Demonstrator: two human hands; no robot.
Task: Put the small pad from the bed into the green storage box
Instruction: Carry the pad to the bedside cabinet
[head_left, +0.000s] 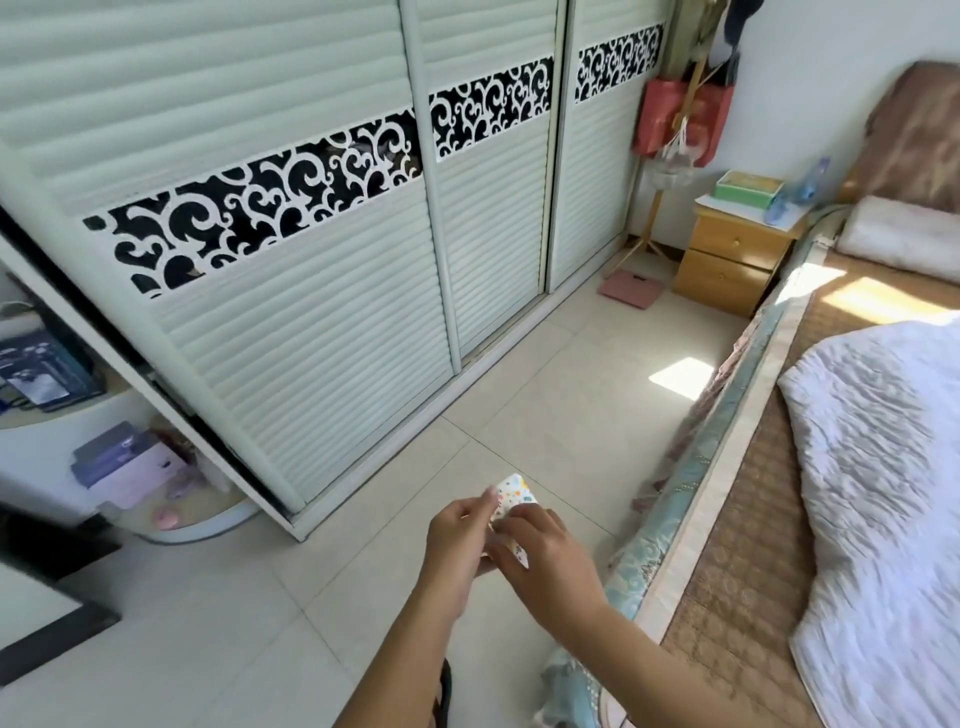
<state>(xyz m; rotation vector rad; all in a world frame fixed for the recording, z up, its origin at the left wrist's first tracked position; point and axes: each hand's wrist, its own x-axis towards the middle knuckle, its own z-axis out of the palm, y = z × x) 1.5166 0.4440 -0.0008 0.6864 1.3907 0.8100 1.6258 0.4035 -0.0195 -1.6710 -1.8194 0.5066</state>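
Note:
A small white pad (511, 492) with coloured dots is held between both hands over the tiled floor, left of the bed (748, 519). My left hand (460, 540) grips its left edge and my right hand (545, 558) covers its lower right part, so only the top corner shows. A green box (748, 188) lies on the wooden nightstand (727, 260) far off at the back right, beside the head of the bed.
A louvred sliding wardrobe (311, 260) fills the left and back. A pink scale (631, 288) lies on the floor near the nightstand. A white quilt (883, 493) and pillow (898, 239) lie on the bed. Shelves with boxes (119, 462) stand at the left.

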